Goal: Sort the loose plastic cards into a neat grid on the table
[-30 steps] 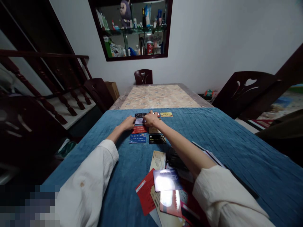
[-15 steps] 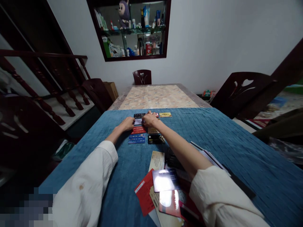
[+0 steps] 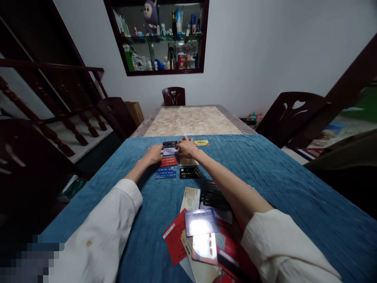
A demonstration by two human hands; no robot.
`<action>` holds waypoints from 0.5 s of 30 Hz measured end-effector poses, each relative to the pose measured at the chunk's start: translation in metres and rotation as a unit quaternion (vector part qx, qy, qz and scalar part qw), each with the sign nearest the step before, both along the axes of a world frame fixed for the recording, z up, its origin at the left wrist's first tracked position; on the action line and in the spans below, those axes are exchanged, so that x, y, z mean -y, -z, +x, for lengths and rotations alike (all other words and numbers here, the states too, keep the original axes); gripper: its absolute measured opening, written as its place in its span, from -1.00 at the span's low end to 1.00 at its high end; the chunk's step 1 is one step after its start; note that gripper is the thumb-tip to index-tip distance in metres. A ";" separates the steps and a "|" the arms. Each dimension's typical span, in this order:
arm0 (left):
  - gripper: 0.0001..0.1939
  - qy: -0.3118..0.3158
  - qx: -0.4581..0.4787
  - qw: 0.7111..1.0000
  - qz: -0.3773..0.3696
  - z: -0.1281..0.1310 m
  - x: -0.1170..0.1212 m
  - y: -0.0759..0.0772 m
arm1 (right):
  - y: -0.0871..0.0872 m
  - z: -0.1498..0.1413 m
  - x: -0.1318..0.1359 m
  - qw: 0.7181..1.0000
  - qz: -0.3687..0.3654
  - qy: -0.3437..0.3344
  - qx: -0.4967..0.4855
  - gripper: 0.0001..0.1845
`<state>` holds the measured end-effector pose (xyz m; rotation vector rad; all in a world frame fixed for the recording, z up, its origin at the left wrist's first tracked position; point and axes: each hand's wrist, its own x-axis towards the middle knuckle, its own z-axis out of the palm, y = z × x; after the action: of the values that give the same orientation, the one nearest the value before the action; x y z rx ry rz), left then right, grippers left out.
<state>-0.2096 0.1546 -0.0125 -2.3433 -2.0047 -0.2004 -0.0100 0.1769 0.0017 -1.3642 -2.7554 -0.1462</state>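
Now left hand [image 3: 153, 153], right hand [image 3: 187, 148] apart, at side edges of pale card [image 3: 170, 151], grip unclear; blue tablecloth [image 3: 241, 161] spreads wide.

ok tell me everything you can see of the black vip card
The black card with pale VIP lettering has gold angular lines towards its right end. It looks like smooth plastic and lies flat, printed side up, on the blue ribbed cloth, a narrow gap right of the blue patterned card. Only the cloth visibly touches it.

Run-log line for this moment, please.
left hand: at left edge of pale rectangular card | right hand: at its right edge | nearer: red rectangular card, blue patterned card
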 end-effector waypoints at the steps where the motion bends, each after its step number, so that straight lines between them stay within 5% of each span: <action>1: -0.62 0.004 -0.001 1.000 0.009 0.002 0.003 -0.001 | -0.001 0.003 0.002 1.000 0.004 -0.003 -0.002 -0.61; 15: -0.70 0.068 0.005 0.995 0.075 0.039 0.045 -0.010 | -0.010 0.052 0.049 0.998 0.049 -0.029 -0.023 -0.66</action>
<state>-0.1702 0.1097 -0.0027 -2.3874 -1.7659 -0.3560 0.0423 0.1275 0.0119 -1.2475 -2.7065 -0.2410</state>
